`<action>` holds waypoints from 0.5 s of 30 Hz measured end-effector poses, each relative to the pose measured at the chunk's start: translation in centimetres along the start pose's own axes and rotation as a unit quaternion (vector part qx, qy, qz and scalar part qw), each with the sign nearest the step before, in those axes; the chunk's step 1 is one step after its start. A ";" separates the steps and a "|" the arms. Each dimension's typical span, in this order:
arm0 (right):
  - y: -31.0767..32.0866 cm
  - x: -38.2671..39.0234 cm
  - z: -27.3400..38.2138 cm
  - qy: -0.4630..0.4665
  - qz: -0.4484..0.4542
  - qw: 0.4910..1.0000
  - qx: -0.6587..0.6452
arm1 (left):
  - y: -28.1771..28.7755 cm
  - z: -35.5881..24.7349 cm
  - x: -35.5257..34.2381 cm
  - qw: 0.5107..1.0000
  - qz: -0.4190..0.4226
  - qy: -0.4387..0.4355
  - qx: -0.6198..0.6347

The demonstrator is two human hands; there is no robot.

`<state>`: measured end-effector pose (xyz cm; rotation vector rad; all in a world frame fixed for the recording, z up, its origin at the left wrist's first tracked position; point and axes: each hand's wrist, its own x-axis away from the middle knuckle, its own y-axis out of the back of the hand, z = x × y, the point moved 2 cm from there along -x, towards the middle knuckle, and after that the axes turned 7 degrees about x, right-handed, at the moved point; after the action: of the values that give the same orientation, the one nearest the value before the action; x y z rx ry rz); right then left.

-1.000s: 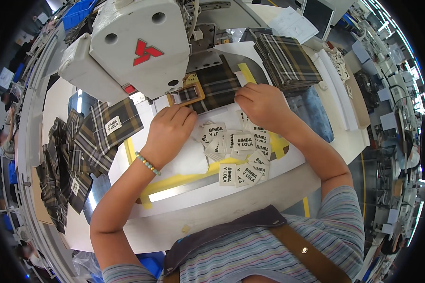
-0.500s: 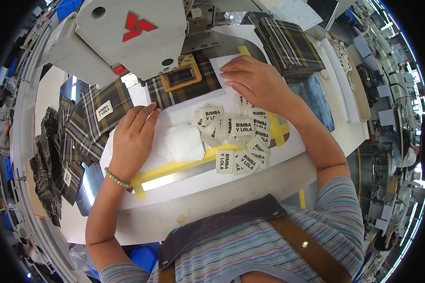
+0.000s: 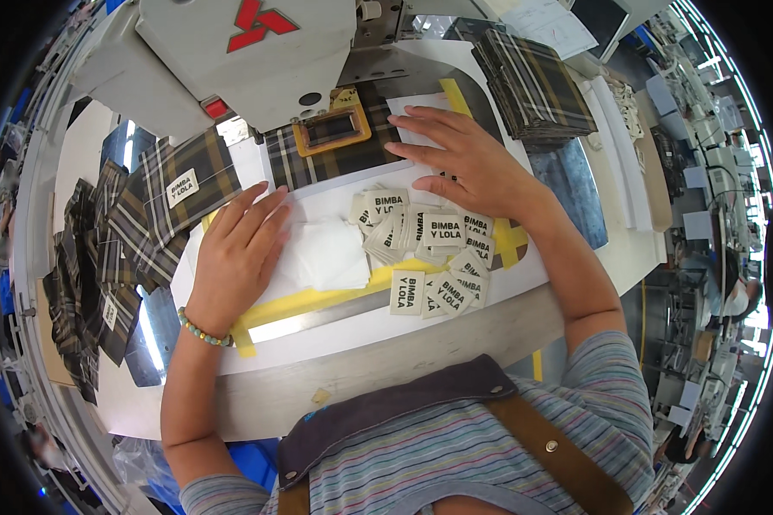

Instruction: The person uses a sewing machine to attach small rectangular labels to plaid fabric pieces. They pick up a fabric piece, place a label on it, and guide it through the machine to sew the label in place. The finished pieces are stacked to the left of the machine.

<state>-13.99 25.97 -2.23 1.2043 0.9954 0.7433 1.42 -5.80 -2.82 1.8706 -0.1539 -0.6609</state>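
A dark plaid fabric piece lies under the yellow frame clamp of a white sewing machine. My left hand rests flat on the white work surface with fingers stretched, their tips just below the fabric's left end. At the fabric's right end my right hand is spread open, fingertips at its edge and palm over white sheeting. Neither hand grips anything. Cream printed labels lie in a loose pile below my right hand. Thin white squares are stacked between the labels and my left hand.
Plaid pieces, one bearing a cream label, hang off the table's left side. A tall stack of folded plaid fabric stands at the back right. Yellow tape edges the white surface. Papers lie at the far right.
My right hand has lowered slightly and its fingers have spread wider. The left hand stays close to the same place, fingers a little more apart. The whole view has shifted slightly.
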 end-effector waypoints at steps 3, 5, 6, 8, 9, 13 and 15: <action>-0.2 0.1 -0.2 -0.001 0.022 1.000 0.004 | 0.4 -1.0 -0.8 0.999 -0.014 0.012 0.030; -0.1 0.2 -0.5 -0.008 0.047 0.999 -0.008 | -0.1 -0.4 -0.4 0.999 -0.011 0.010 0.051; 0.0 0.3 -0.6 -0.011 0.050 0.999 -0.010 | -0.1 -0.3 -0.4 0.998 -0.010 0.011 0.054; 0.0 0.3 -0.6 -0.016 0.055 0.998 -0.016 | 0.0 -0.1 -0.4 0.998 -0.006 0.013 0.061; 0.1 0.3 -0.7 -0.015 0.053 0.998 -0.025 | 0.1 -0.1 -0.4 0.998 -0.011 0.018 0.067; -0.1 0.4 -1.0 -0.001 0.034 0.998 -0.044 | 0.3 -0.1 -0.6 0.996 -0.016 0.029 0.078; -0.2 0.6 -1.3 0.008 0.022 0.998 -0.053 | 0.2 0.0 -0.6 0.996 -0.015 0.029 0.082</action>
<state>-14.92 26.95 -2.59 1.1330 0.9326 0.8310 0.94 -5.62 -2.40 2.0503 -0.1472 -0.6298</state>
